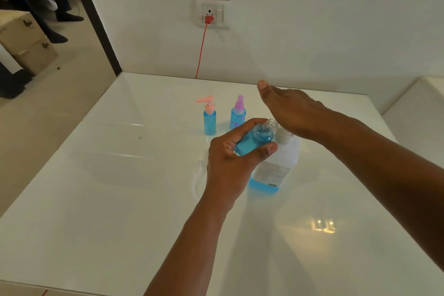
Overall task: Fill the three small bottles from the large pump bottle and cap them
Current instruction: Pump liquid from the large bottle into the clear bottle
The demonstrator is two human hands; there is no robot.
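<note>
My left hand [230, 151] grips a small uncapped bottle [255, 138] full of blue liquid, tilted with its open neck toward the right. Just beyond its mouth hovers my right hand [293, 109], fingers straight, palm down, above the large bottle [274, 170]. That large bottle stands on the white table [120, 199] with a low layer of blue liquid and its pump top mostly hidden under my right hand. Behind stand two small blue-filled bottles: one with a pink pump cap [209, 116], one with a purple spray cap [238, 113].
A white pump part with a tube [200, 170] lies on the table left of my left wrist. A red cable [201, 50] runs from a wall socket down behind the table. Boxes and a seated person's legs are at the far left.
</note>
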